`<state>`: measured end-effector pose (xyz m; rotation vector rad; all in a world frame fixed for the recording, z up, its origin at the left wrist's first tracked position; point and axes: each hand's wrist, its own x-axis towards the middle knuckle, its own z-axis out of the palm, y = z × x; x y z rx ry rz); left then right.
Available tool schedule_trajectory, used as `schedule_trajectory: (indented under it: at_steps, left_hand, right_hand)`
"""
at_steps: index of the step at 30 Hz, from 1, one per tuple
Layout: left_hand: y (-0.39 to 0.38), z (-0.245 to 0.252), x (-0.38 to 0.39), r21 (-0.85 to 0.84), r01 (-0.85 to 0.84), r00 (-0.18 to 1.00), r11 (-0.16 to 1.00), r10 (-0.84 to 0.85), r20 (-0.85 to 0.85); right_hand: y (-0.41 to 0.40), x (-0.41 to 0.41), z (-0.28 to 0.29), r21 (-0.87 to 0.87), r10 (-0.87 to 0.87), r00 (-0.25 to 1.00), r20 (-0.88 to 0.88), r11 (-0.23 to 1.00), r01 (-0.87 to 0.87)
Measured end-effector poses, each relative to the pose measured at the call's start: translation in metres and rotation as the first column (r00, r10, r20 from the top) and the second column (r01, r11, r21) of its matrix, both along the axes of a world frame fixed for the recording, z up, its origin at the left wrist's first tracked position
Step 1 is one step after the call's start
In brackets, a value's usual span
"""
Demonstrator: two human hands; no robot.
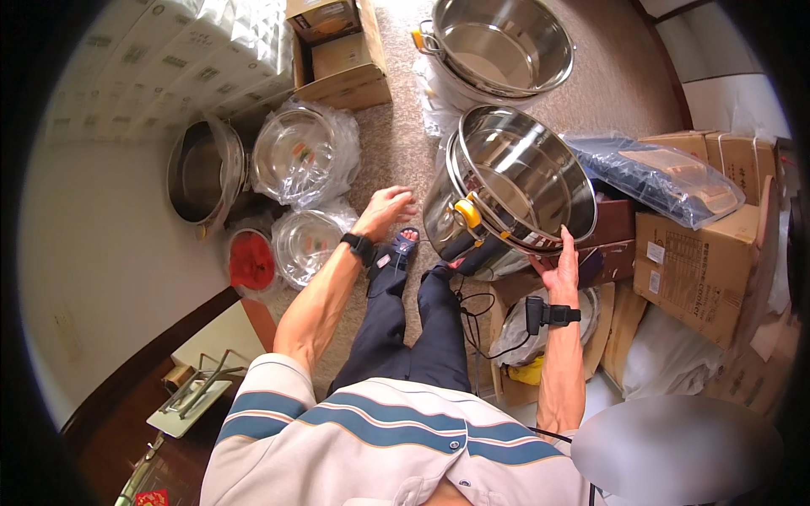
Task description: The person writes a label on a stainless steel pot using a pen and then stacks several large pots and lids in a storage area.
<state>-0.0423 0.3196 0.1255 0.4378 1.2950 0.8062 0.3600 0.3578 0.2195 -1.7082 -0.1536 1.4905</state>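
A tall stainless steel pot (531, 161) sits tilted, its lower part inside another steel pot (440, 218). Yellow-and-metal clips (468, 214) show on the side facing me. My right hand (559, 269) grips the near right of the rim, the thumb over the edge and the fingers below it. My left hand (387, 212) hangs in the air left of the pots, holding nothing, its fingers loosely spread. Behind stands another wide steel pot (500, 47) with a yellow handle part, nested in a plastic-wrapped one.
Plastic-wrapped round lids or basins (297, 155) lie at the left, near a dark-lined pot (202, 171) and a red round container (251, 258). Cardboard boxes (696, 272) crowd the right, one under a plastic-wrapped package (658, 177). An open carton (342, 95) stands at the back. Black cables (471, 313) hang beside my leg.
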Motion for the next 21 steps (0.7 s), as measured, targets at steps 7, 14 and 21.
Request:
schedule_trajectory:
  at_steps: [7, 14, 21]
  left_hand:
    - [-0.128, -0.008, -0.090, -0.179, -0.286, 0.957, 0.941, 0.272, -0.103]
    - [-0.246, -0.001, -0.144, -0.204, -0.390, 0.905, 0.898, 0.333, -0.266]
    - [-0.344, 0.021, -0.133, -0.213, -0.541, 0.828, 0.814, 0.470, -0.306]
  right_hand:
    - [-0.020, -0.013, 0.007, -0.046, -0.070, 0.998, 0.004, 0.996, 0.070]
    - [-0.042, -0.030, -0.001, -0.009, -0.064, 0.998, -0.018, 0.998, 0.064]
    - [-0.057, -0.021, -0.006, 0.075, 0.024, 0.999, -0.043, 0.997, -0.021]
